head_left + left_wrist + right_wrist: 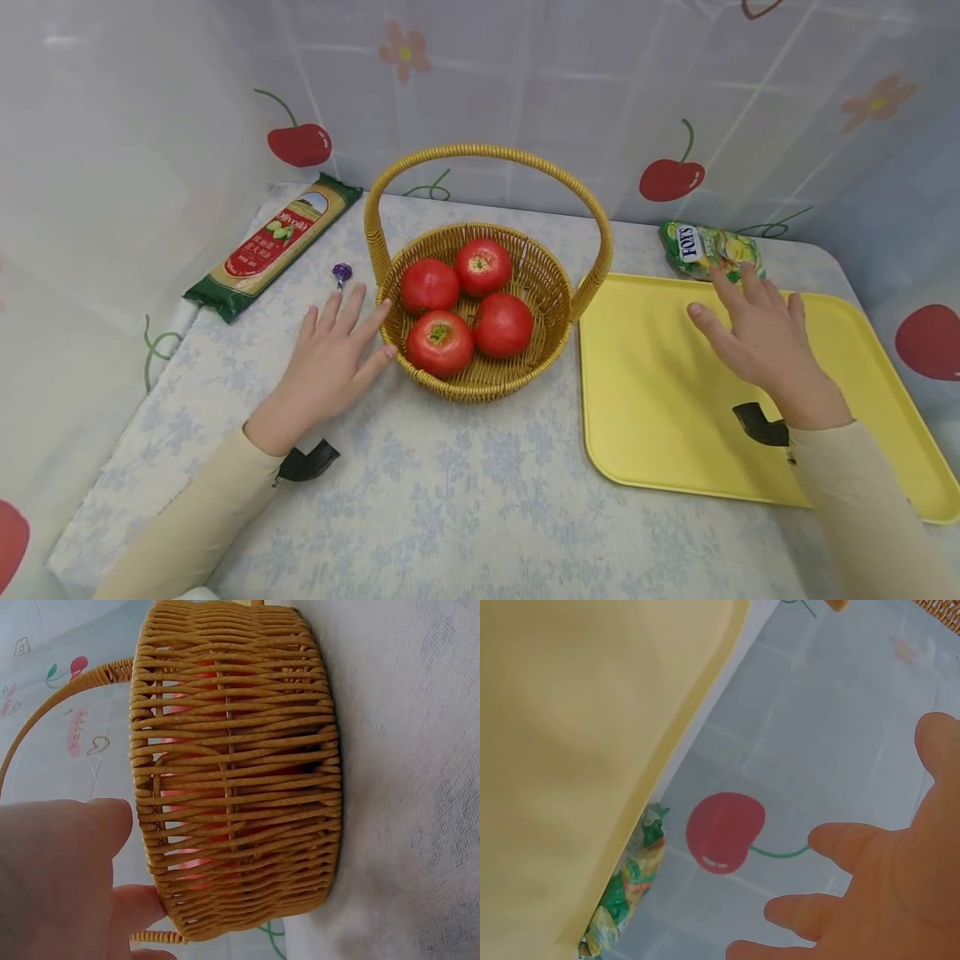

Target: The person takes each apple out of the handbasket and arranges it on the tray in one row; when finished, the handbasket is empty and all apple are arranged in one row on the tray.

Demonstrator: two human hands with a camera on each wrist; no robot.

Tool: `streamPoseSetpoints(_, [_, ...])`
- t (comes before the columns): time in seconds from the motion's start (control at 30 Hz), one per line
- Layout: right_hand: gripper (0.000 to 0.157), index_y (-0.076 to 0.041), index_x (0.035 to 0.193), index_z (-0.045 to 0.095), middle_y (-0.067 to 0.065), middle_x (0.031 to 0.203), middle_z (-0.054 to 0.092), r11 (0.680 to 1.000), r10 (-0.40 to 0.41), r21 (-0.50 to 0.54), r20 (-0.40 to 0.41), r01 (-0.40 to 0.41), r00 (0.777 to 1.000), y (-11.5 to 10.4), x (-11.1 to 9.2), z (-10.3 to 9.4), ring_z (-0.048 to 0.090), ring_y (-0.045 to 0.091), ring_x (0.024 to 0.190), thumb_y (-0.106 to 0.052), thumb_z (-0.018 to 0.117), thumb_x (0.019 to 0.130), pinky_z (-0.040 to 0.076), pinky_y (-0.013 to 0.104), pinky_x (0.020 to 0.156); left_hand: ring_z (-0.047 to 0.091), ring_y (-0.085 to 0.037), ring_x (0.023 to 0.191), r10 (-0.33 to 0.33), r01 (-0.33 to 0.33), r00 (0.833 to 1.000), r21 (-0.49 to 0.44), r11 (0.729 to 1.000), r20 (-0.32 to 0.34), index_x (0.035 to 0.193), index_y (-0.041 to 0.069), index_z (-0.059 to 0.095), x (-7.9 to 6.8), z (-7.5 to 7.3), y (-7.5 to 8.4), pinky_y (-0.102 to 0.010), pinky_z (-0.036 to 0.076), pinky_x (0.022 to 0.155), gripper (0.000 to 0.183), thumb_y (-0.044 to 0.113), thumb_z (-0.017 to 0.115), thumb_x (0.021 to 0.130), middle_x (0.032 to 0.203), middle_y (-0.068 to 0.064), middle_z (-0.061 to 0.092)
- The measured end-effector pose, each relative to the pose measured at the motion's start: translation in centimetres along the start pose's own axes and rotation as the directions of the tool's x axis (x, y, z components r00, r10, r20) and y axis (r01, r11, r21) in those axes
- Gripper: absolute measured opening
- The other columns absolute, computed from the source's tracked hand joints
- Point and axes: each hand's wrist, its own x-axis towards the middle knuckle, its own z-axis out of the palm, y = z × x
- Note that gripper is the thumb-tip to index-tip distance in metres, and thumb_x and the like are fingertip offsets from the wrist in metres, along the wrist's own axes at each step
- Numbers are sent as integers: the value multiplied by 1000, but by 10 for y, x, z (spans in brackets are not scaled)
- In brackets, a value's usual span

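Note:
A round wicker basket with a tall arched handle stands mid-table, and several red tomatoes lie inside it. Beside its left rim is my left hand, fingers spread and holding nothing; in the left wrist view its fingertips come right up to the woven wall. My right hand hovers over the yellow tray with fingers apart and nothing in them. Just past those fingertips, behind the tray, lies a green and yellow FOX'S candy bag, also in the right wrist view.
At the back left lies a long pasta packet with green ends. A small purple-wrapped lollipop is between it and the basket. A printed curtain hangs along the table's back edge.

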Motion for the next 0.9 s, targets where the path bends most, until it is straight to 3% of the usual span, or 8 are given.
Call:
streamPoseSetpoints(0.37, [76, -9, 161, 27, 36, 165, 13, 994, -109, 22, -50, 111, 993, -24, -9, 2, 18, 64, 145, -60, 36, 106, 6, 81, 111, 14, -56, 153, 34, -34, 999, -7, 999, -6, 159, 15, 37, -1, 4, 5, -73, 10, 118, 62, 45, 50, 106, 170, -19, 19])
streamPoseSetpoints(0.9, [69, -9, 157, 38, 31, 163, 27, 964, -251, 61, -128, 260, 959, -48, -15, 10, 27, 58, 146, -53, 46, 105, 6, 77, 116, 16, -55, 153, 49, -49, 999, -28, 998, -15, 156, 14, 41, 0, 8, 6, -73, 10, 118, 59, 43, 50, 106, 170, -20, 20])
